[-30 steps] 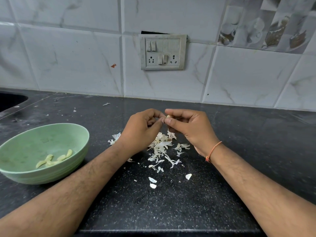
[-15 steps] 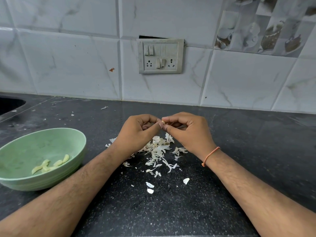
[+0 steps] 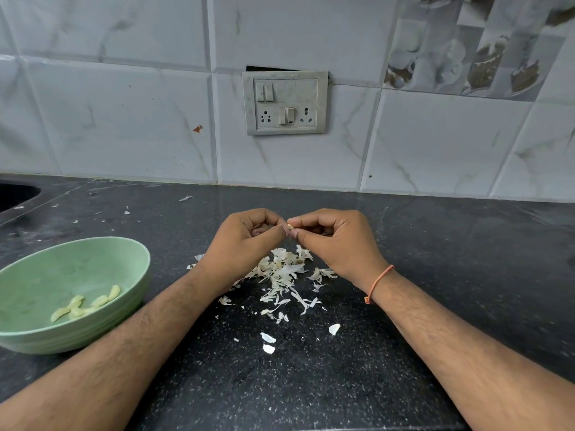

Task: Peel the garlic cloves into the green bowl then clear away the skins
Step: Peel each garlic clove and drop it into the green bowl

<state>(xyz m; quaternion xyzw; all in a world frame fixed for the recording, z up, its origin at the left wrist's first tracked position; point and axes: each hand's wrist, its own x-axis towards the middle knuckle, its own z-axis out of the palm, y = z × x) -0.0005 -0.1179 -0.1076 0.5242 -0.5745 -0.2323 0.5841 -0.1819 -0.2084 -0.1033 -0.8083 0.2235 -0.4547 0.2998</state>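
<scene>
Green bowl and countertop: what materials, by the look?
Green bowl: probably plastic or melamine, though glazed ceramic is possible; matte, uniform pale green, ribbed outer wall. Countertop: likely polished granite; black with fine pale speckles and a soft sheen.

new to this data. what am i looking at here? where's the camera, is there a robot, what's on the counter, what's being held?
There is no robot. A person works with two bare hands, and the single picture comes from a wide-angle camera worn on their head, looking forward and down.

The left hand and right hand meet above a dark stone counter. Their fingers pinch a small garlic clove between them; only its tip shows, so how much is peeled cannot be told.

Below the hands lies a pile of papery garlic skins, with loose flakes scattered nearer the camera. At the left stands a green bowl with a few peeled cloves inside.

Behind is a tiled wall with a switch and socket plate. A thin orange thread circles the right wrist.
</scene>
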